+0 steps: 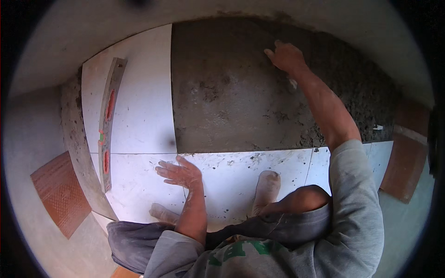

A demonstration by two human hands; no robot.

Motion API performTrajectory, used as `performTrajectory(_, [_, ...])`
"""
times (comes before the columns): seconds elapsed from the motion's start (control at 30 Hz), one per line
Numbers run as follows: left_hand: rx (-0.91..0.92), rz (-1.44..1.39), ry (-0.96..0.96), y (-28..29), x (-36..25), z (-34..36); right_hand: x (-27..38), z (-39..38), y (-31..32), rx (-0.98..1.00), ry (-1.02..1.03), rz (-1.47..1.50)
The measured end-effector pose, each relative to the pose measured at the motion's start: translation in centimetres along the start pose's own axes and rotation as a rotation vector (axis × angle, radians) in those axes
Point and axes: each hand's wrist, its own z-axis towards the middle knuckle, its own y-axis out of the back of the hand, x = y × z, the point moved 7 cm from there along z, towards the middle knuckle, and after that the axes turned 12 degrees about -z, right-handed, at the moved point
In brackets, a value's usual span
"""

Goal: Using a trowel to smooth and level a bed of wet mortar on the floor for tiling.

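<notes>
My left hand [180, 172] is over the white floor tiles [222, 190] near my feet. Its fingers are spread, and nothing is in them. Out to the far right, my right hand [287, 56] reaches over the grey wet mortar bed [227, 92], one or two fingers extended and the others partly hidden. I see nothing held there; whether it touches the mortar I cannot tell. A small pale piece [293, 84] shows beside that wrist. Left of the mortar, a long spirit level [112, 99] with red inserts and a green vial lies across the white tiles.
Brown-red textured tiles stand or lie at the left [62, 197] and the right side [408, 157]. A bare wall [139, 28] curves behind the mortar. Mortar crumbs dot the near tiles, and a small white bit [378, 127] lies at the mortar's right. My feet [267, 187] rest on the tiles.
</notes>
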Motion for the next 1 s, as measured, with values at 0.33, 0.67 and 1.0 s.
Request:
performTrajectory(0.33, [-0.093,0.000,-0.025,0.5,1.0,0.6,13.0,-15.4,1.3,0.444,0.485,0.223])
performTrajectory(0.67, [-0.022,0.029,-0.024,0.6,1.2,0.4,11.2,-7.1,2.6,0.069,0.449,0.029])
performTrajectory(1.0, [-0.052,-0.002,-0.029,0.8,0.6,0.6,-1.6,-8.5,-0.5,0.331,0.041,0.093])
